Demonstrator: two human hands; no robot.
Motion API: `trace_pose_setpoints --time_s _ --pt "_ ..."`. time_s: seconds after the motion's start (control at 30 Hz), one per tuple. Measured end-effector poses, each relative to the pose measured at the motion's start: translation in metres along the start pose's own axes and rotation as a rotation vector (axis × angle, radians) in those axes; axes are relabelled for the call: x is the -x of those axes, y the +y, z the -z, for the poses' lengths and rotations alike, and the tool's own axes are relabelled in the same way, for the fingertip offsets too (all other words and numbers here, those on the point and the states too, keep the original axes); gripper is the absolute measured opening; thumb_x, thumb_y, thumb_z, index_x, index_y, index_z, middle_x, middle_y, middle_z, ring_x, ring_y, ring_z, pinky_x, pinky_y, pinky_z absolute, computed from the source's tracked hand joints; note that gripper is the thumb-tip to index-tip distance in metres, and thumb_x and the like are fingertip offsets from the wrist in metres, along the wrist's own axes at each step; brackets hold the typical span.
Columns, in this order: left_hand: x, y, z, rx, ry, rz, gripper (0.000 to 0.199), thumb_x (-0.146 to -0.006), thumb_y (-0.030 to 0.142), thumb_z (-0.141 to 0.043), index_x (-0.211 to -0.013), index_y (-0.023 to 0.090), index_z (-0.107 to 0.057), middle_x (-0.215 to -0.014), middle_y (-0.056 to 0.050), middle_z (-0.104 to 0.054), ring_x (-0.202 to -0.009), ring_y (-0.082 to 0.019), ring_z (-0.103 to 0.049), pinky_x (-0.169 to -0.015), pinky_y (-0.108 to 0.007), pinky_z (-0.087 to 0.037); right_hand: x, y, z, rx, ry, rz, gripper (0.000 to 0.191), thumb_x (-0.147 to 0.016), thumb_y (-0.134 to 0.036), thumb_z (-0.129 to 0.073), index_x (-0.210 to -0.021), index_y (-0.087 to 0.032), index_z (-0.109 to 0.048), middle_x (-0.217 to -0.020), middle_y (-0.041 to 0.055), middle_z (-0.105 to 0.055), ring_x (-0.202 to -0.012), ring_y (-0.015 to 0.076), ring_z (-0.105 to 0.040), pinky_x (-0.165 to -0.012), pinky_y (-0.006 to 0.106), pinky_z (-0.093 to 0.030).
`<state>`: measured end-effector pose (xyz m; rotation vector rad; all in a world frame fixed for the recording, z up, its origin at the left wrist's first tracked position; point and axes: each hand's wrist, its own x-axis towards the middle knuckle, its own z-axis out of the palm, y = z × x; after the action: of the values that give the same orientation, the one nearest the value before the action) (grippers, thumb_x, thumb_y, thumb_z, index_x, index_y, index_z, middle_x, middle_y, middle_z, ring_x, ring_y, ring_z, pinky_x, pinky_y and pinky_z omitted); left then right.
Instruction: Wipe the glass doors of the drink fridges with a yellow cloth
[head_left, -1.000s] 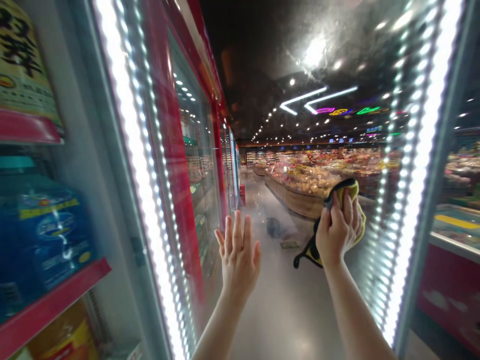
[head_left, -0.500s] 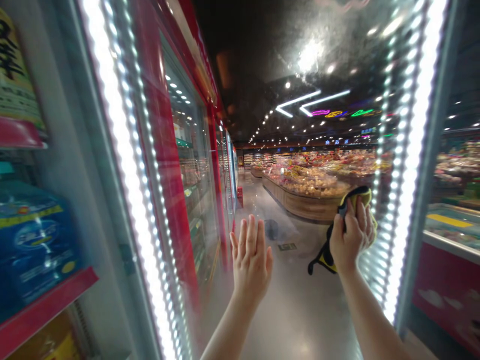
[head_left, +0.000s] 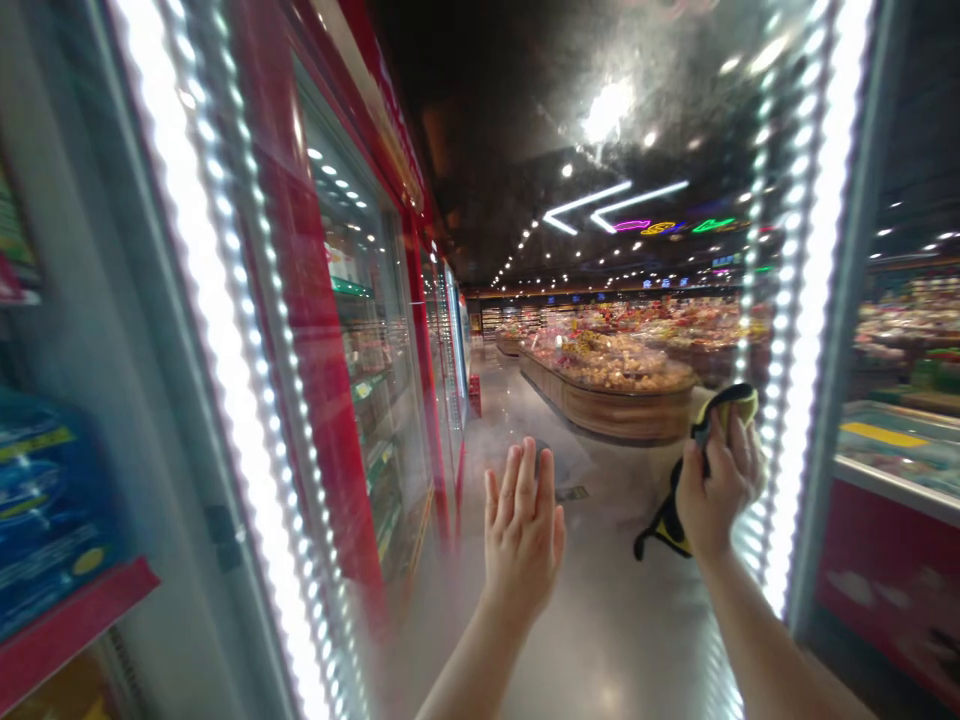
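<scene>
My left hand (head_left: 523, 530) lies flat against the glass door (head_left: 600, 620), its fingers stretched upward and holding nothing. Over on the right, my right hand (head_left: 716, 490) grips a yellow and black cleaning cloth (head_left: 667, 525) and presses it to the glass near the lit door edge. Part of the cloth hangs down to the left of that hand, and the rest is bunched under the fingers. The glass looks hazy, and the store shows through it.
Bright LED strips (head_left: 225, 400) run along both sides of the door. At left, a shelf with a red edge (head_left: 75, 630) holds a blue package (head_left: 52, 500). Beyond the glass stand red-framed coolers (head_left: 322, 400) and a wooden produce display (head_left: 600, 400). A chest freezer (head_left: 892, 450) stands at right.
Both hands have shifted slightly right and down in view, the right one with the cloth. The view has turned, so the shelf and door frame sit further left.
</scene>
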<state>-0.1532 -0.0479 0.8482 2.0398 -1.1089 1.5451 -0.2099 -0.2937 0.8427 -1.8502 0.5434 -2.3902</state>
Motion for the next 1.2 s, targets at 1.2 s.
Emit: trace_pose_setpoints --time_s 1.2 --pt "-0.021 0.063 -0.052 0.202 -0.062 -0.268 0.072 -0.100 0.022 -0.050 -0.163 0.016 -0.016 -0.163 -0.011 -0.038 -0.156 -0.020 -0.023 -0.131 -0.039 -0.008 -0.049 0.046 -0.017 0.122 -0.131 -0.195 0.053 -0.103 -0.028 -0.037 -0.156 -0.023 -0.041 -0.158 0.0126 -0.047 -0.145 0.0275 -0.045 -0.113 0.050 -0.044"
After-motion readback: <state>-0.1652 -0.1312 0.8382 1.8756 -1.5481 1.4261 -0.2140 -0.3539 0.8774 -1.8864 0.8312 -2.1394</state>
